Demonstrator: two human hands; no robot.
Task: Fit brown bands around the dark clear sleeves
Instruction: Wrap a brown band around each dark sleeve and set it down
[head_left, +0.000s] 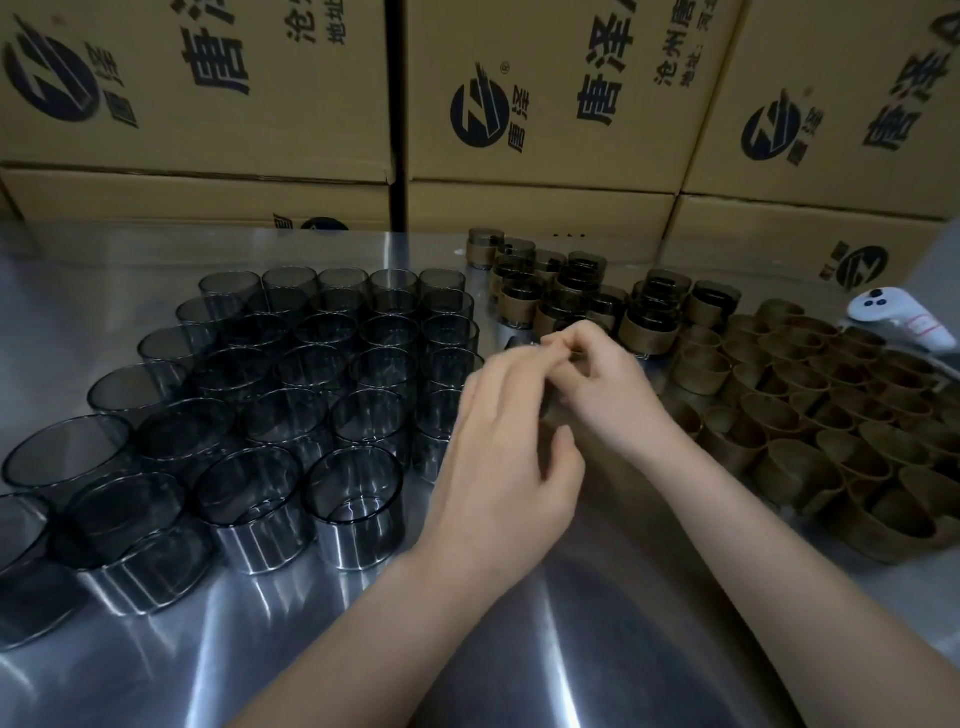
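Printed cardboard boxes (545, 104) are stacked behind the steel counter (363, 649). On it, rows of upright dark clear sleeves (311, 374) fill the left, a heap of brown bands (810, 415) fills the right, and banded sleeves (649, 327) stand at the back. At the centre the left hand (498, 467) meets the curled right hand (608, 389); blur hides whether either pinches anything. A white controller (893, 322) lies far right.
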